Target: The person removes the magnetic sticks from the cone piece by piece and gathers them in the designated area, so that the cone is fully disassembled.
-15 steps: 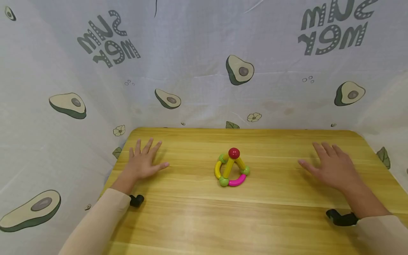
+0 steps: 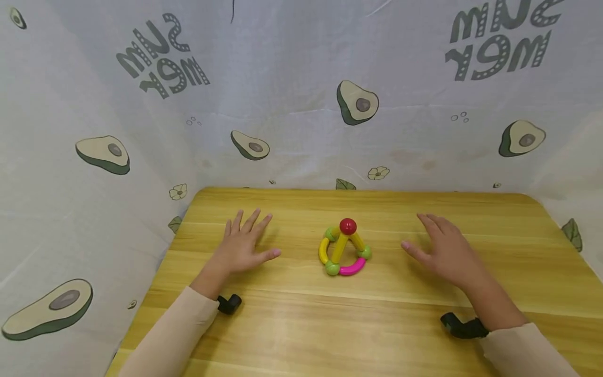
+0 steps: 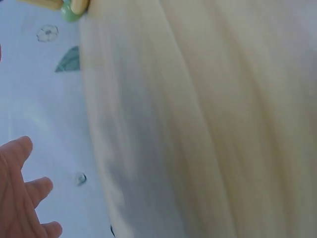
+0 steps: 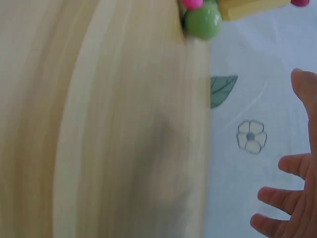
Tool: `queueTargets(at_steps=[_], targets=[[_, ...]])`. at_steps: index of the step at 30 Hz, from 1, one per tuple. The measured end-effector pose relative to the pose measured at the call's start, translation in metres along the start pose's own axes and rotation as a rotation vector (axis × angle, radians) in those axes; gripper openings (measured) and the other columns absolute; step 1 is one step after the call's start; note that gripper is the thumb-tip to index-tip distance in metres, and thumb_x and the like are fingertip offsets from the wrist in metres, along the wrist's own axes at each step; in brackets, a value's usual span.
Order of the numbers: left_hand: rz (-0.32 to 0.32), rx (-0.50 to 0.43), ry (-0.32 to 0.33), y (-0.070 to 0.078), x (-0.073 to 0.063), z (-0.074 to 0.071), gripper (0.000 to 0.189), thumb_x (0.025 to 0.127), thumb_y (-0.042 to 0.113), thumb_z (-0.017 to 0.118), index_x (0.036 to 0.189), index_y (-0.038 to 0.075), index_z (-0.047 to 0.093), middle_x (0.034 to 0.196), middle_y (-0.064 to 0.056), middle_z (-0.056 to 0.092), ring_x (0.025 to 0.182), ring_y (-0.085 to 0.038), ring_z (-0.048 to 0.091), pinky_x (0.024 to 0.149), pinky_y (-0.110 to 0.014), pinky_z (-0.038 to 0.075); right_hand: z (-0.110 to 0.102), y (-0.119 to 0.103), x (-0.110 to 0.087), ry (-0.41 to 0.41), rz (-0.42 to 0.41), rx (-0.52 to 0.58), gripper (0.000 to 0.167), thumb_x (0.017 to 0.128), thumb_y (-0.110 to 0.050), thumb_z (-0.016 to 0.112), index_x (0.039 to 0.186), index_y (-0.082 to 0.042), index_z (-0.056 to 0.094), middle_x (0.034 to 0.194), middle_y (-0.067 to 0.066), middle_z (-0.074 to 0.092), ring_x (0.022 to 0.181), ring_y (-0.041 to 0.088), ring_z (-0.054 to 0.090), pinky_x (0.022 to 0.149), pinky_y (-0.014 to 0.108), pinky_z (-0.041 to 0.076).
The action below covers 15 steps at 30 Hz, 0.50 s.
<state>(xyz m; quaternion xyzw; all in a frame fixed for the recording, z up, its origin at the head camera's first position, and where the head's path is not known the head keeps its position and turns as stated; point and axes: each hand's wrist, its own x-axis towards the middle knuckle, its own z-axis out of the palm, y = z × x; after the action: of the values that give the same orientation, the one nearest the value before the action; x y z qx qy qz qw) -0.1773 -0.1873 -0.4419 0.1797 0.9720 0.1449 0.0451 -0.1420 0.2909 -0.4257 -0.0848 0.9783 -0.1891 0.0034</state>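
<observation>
A small pyramid-shaped toy of rods and balls (image 2: 339, 250) stands on the wooden table, about midway between the hands. Its top ball (image 2: 348, 226) is red; green balls (image 2: 332, 268) join its base, with a yellow curved rod, a pink curved rod (image 2: 353, 267) and yellow straight rods. To its left my left hand (image 2: 240, 248) has its fingers spread, holding nothing. My right hand (image 2: 445, 254) is on the other side, thumb towards the toy, also holding nothing. In the right wrist view a green ball (image 4: 203, 21) shows at the top, apart from the fingers.
The wooden table (image 2: 301, 324) has a far edge against a white cloth (image 2: 292, 68) printed with avocados and lettering. Cloth also hangs along the left and right sides. A black wrist-worn device (image 2: 464, 326) sits at each wrist.
Both hands have moved inward, closer to the toy, the right one farther than the left. The toy stays in place on the table.
</observation>
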Motion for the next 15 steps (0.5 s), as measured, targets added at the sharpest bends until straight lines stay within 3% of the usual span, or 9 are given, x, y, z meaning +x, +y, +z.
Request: queueTargets(at_steps=[6,10,15], targets=[[0.073,-0.101,0.03,0.033,0.006,0.008,0.093,0.09,0.072,0.058,0.164,0.03,0.02,0.171,-0.008,0.021,0.157,-0.045,0.015,0.121,-0.07,0.017,0.018,-0.029,0.003,-0.027,-0.038,0.157,0.091,0.096,-0.052,0.067,0.161,-0.004,0.024,0.16,0.031,0.032,0.144,0.056,0.029,0.111,0.075,0.027],[0.116,-0.246,0.064,0.055,0.012,0.015,0.088,0.092,0.061,0.065,0.163,0.024,0.027,0.168,-0.007,0.029,0.154,-0.037,0.026,0.119,-0.063,0.031,0.032,-0.048,0.008,-0.032,-0.078,0.256,0.089,0.094,-0.048,0.07,0.16,-0.005,0.027,0.157,0.028,0.038,0.144,0.053,0.035,0.112,0.073,0.03],[0.165,-0.413,0.093,0.087,0.023,0.022,0.08,0.095,0.053,0.066,0.16,0.023,0.032,0.159,-0.005,0.04,0.148,-0.028,0.039,0.117,-0.055,0.039,0.049,-0.074,0.014,-0.009,-0.077,0.335,0.093,0.089,-0.044,0.078,0.16,-0.009,0.029,0.147,0.022,0.052,0.139,0.048,0.044,0.11,0.072,0.035]])
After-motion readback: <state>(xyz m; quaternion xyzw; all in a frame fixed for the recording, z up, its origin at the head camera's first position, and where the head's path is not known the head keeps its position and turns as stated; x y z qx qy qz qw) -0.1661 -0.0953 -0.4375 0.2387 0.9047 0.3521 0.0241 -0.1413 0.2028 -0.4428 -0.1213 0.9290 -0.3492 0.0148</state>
